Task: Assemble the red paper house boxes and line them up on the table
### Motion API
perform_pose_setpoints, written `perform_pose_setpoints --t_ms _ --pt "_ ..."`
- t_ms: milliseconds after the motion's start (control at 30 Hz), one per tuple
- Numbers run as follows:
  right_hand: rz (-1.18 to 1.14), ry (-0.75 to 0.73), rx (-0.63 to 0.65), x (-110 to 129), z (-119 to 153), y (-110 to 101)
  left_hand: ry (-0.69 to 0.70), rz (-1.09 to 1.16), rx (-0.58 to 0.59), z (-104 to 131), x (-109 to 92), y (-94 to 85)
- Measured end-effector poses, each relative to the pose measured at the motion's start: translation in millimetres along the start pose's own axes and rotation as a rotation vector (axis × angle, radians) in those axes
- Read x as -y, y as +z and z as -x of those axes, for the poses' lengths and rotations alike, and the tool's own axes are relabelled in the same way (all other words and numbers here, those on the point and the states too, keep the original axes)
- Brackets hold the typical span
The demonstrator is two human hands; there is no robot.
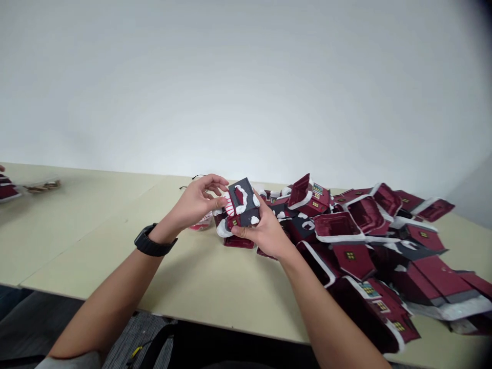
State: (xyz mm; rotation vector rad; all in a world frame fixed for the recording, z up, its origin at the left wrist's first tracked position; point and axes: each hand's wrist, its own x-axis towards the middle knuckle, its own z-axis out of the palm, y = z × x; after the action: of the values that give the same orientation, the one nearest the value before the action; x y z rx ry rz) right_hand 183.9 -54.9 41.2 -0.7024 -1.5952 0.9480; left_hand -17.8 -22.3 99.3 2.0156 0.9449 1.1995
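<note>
A small model house (241, 197) with a dark grey roof, white snow-like patches and dark red walls is tilted in my right hand (267, 233). The fingers wrap round its right side and the thumb presses near a yellow window. At the house's left side is a red-and-white striped piece (229, 204). My left hand (202, 200) has its thumb and fingers closed at that piece, the thumb tip on it; part of the piece is hidden. The left wrist bears a black watch (154, 241).
Many dark red model houses (349, 256) lie piled on the pale table (184, 277) to the right. Behind my left hand stands a container with red-and-white contents (203, 223). At the far left are wooden-looking pieces (44, 187) and part of another person's hand (2, 168).
</note>
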Motion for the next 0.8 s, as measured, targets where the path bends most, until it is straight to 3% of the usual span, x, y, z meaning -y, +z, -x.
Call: perform_pose_setpoints --t_ms 100,233,367,467,533,667,800 --pt "-0.032 0.014 0.035 -1.5 0.3 -1.8 -0.044 0.05 0.081 1.2 -2.8 -4.7" --pt "-0.026 0.065 0.051 4.3 -0.5 1.5 -0.054 0.022 0.102 6.9 -4.1 -11.3" --pt "0.035 0.036 0.088 10.2 3.3 17.5 -0.015 -0.034 0.042 28.3 -9.6 -3.7" --pt "0.172 -0.023 0.181 8.0 9.9 30.5 -0.001 -0.271 -0.051 56.2 -14.4 1.8" --pt "0.247 -0.042 0.233 5.1 13.3 33.5 -0.039 -0.378 -0.116 77.7 -12.9 -4.1" --pt "0.242 -0.044 0.152 1.8 12.8 27.1 -0.313 -0.385 -0.114 117.9 10.8 -42.6" --pt "0.218 -0.088 0.085 1.3 8.6 23.0 -0.482 -0.4 -0.127 140.9 51.2 -109.1"
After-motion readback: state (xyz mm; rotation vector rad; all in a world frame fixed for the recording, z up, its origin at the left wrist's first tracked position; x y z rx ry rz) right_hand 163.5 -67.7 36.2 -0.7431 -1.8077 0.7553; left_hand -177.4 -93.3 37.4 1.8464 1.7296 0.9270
